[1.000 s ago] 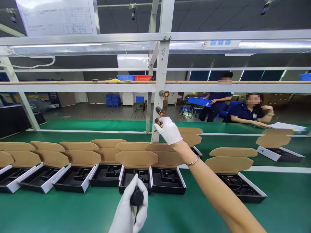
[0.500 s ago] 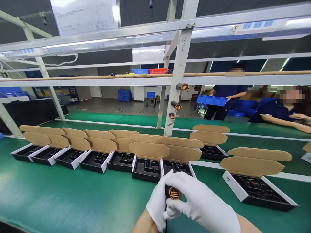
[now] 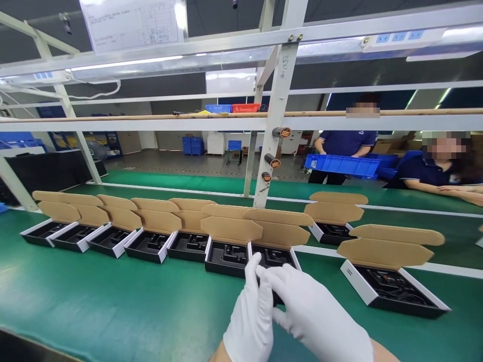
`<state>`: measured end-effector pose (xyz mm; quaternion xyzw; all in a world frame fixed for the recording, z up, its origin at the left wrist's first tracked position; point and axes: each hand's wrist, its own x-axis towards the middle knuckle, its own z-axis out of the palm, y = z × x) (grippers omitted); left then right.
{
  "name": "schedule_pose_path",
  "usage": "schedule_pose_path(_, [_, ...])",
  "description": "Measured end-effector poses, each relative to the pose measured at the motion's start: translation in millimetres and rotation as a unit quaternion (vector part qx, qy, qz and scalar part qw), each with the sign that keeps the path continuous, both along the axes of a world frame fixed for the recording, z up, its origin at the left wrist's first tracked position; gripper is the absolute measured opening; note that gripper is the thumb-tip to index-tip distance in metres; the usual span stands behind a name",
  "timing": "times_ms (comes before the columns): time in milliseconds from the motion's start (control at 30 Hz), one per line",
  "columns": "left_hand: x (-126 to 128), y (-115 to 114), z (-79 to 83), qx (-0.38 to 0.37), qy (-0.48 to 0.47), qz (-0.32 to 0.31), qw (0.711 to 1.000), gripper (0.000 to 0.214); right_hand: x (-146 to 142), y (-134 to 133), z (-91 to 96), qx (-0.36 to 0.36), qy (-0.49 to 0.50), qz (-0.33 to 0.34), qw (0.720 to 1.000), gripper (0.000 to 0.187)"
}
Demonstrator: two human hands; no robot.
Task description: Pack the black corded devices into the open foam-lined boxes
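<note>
My left hand [image 3: 251,314] and my right hand [image 3: 313,309], both in white gloves, are close together low in the middle of the view. Their fingers are closed around a black cylinder [image 3: 278,299], of which only a dark sliver shows between the gloves. The orange-striped round end seen earlier is now hidden. Just beyond my fingertips stands an open box [image 3: 274,255] with a black molded insert and a raised brown cardboard lid. My hands cover part of its front.
A row of similar open boxes [image 3: 149,246] runs left along the green bench [image 3: 124,301]. Another open box [image 3: 392,291] stands at right, one [image 3: 332,232] behind. Black cylinders [image 3: 274,161] stick to the white post. A co-worker holds a blue crate [image 3: 341,165]; another person sits at right.
My hands have turned and closed over the cylinder, hiding its orange-striped end. The co-worker's blue crate has swung round to show its long side. The second person's arms have shifted slightly.
</note>
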<state>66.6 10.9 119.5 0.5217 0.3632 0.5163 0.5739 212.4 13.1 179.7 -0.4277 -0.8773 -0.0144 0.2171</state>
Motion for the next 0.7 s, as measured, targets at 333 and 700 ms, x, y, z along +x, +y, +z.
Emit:
schedule_pose_path(333, [-22.6, 73.8, -61.4, -0.154, -0.057, -0.055, 0.985, 0.096, 10.7, -12.3, 11.3, -0.011, 0.117, 0.026, 0.993, 0.035])
schedule_pose_path(700, [-11.9, -10.3, -110.3, -0.287, -0.016, -0.26, 0.922, 0.062, 43.8, 6.1, -7.1, -0.089, 0.246, -0.01, 0.965, 0.034])
